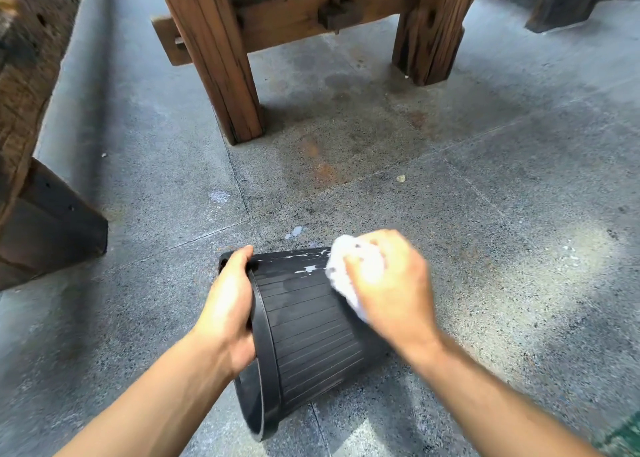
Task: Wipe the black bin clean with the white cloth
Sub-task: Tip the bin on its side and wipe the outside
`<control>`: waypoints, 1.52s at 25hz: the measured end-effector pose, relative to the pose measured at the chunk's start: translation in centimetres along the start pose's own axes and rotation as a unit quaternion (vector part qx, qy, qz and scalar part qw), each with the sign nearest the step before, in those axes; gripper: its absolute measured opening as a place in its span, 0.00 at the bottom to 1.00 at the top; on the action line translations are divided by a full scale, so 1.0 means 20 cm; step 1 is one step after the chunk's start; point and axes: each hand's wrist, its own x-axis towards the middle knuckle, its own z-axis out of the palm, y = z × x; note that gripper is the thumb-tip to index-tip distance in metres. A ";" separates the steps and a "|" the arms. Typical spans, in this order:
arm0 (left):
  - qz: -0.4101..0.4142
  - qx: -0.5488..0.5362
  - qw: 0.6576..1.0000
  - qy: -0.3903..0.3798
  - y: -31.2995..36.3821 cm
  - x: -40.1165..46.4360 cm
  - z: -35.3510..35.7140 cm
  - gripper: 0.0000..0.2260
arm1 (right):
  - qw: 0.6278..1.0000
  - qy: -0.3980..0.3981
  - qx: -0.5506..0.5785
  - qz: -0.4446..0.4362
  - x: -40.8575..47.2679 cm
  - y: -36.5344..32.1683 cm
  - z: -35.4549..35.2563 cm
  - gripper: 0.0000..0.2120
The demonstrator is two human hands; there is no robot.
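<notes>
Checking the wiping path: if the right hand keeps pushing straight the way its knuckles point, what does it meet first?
Likely the white smears on the black bin wall, just left of the white cloth in the right hand; depth is unclear.

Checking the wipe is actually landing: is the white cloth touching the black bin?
Touching. The head view shows the white cloth, bunched in the right hand, pressed on the black bin wall.

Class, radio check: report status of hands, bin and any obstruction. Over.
Left hand gripping the black bin by its rim, bin tipped sideways. Right hand pressing white cloth on its side; white smears remain. Nothing obstructing.
</notes>
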 end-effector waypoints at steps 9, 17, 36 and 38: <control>0.022 -0.010 1.000 0.015 0.00 -0.01 -0.02 0.28 | 0.985 -0.141 -0.008 -0.103 -0.12 -0.28 0.21 0.12; 0.036 0.006 0.999 0.027 0.01 -0.04 0.00 0.22 | 0.988 -0.084 -0.092 0.086 0.17 0.19 0.19 0.10; 0.061 -0.023 0.998 0.008 0.01 -0.06 0.02 0.35 | 0.984 -0.149 0.096 0.010 -0.11 -0.19 0.10 0.04; 0.053 -0.004 0.999 0.012 0.01 -0.07 0.03 0.36 | 0.983 -0.164 0.066 -0.058 -0.14 -0.29 0.14 0.07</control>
